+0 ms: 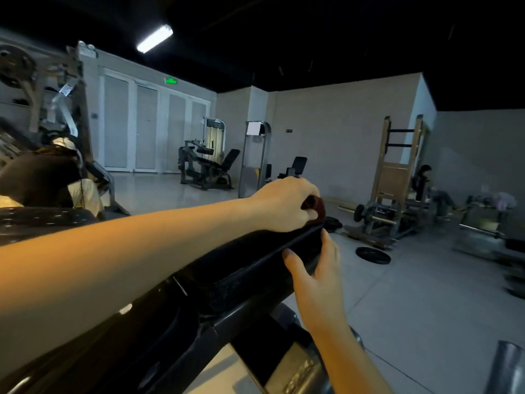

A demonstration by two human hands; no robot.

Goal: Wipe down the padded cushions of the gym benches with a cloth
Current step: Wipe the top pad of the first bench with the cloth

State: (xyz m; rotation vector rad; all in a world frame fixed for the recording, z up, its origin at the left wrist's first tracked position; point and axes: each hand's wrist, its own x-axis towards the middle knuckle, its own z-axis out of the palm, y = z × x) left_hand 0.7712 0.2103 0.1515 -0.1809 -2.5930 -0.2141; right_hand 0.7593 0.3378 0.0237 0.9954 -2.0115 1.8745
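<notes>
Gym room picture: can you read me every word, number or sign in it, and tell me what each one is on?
Nothing here can be read for sure.
Green sign above the doors: glowing, too blurred to read.
Dark plaque on the far wall: too small.
White sheet on the weight machine: looks blank from here.
Tag on the left machine: blurred.
Raised letters on the bench frame: blurred.

We see grey walls (341, 115), a pale floor (426, 297), white doors (145, 126), a lit ceiling tube (154, 38) and weight machines (204, 166) standing well apart.
</notes>
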